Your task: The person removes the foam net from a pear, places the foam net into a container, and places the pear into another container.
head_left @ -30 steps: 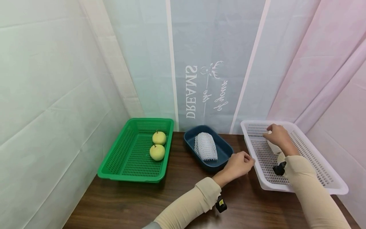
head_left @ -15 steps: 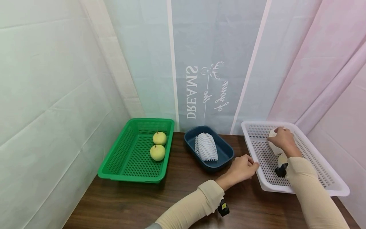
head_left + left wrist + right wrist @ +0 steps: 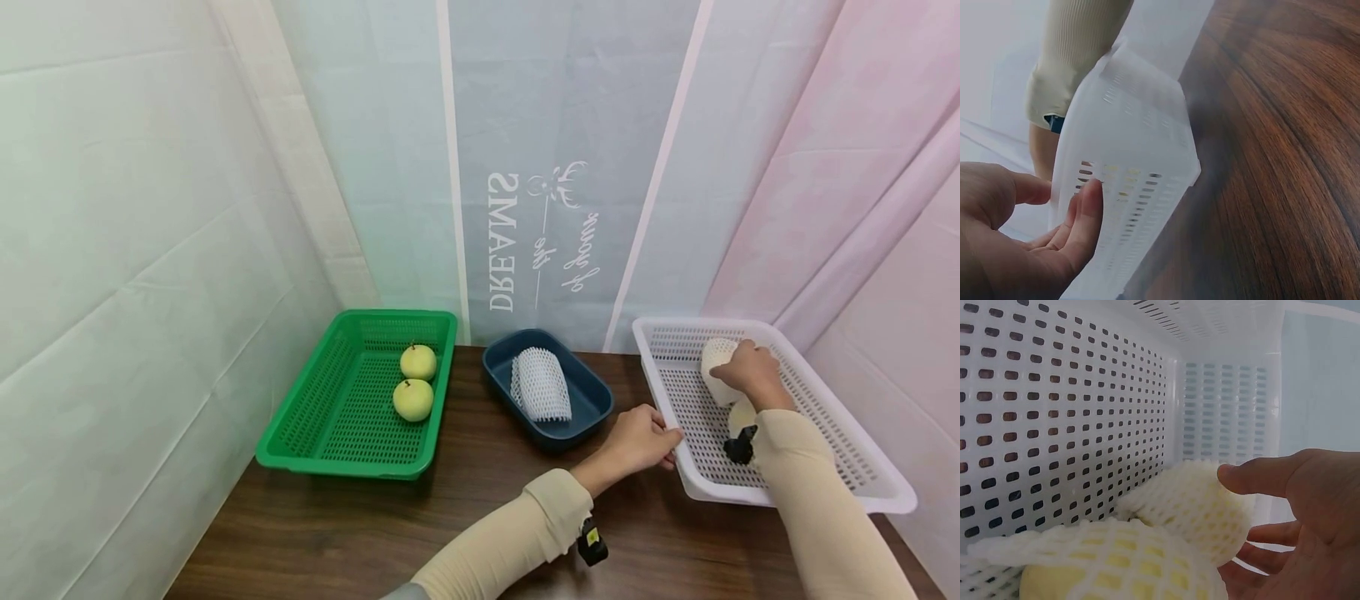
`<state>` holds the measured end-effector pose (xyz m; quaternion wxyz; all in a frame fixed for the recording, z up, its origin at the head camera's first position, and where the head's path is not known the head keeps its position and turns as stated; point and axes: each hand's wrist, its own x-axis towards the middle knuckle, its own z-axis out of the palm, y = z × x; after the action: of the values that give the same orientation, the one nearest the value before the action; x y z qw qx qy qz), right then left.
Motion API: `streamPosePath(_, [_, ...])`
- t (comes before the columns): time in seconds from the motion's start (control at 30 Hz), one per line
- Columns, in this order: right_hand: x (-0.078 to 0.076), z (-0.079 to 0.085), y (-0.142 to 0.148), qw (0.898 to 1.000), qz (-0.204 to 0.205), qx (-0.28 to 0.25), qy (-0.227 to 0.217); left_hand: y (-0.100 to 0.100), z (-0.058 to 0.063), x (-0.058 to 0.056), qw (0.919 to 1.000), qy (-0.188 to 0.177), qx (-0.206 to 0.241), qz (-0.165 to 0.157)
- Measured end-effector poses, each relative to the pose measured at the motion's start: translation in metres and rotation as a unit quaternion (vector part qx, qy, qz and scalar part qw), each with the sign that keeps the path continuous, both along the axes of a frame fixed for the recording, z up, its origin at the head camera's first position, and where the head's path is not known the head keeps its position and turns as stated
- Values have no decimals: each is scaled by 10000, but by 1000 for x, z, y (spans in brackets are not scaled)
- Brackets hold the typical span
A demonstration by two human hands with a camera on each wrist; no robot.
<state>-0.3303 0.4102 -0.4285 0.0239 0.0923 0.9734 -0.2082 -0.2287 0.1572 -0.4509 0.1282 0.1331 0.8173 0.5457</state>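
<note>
In the white basket (image 3: pixel 693 450) at the right, two pears lie in white foam nets, one behind the other. My right hand (image 3: pixel 750 372) holds the far netted pear (image 3: pixel 1188 500), its thumb on top and its fingers along the right side. The near netted pear (image 3: pixel 1122 565) sits below the right wrist, with loose net trailing to the left. My left hand (image 3: pixel 637 437) pinches the left rim of the basket; the left wrist view shows its thumb at the rim and fingers (image 3: pixel 1090 206) against the outer wall.
Left on the brown wooden table (image 3: pixel 480 517) stands a green basket (image 3: pixel 300 417) with two bare pears (image 3: pixel 415 383). Between the baskets is a dark blue tray (image 3: pixel 588 396) holding empty white foam netting (image 3: pixel 542 385). Cloth walls (image 3: pixel 555 100) enclose the table at the back and sides.
My right hand has come down and slightly right onto the far netted pear. My left hand has moved a little right and taken hold of the basket rim.
</note>
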Motion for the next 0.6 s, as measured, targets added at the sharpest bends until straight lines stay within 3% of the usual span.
streamPosePath(0.17, [2,0,2,9998,145,-36,144,1,3,0,9989,-325,343,55])
streamPosePath(0.4, [-2,-6,-2,9976,329,-577,-209,2,3,1,9950,-639,765,56])
streamPosePath(0.6, [-6,-10,-3,9967,451,-581,-357,3,3,2,9915,-767,1054,27])
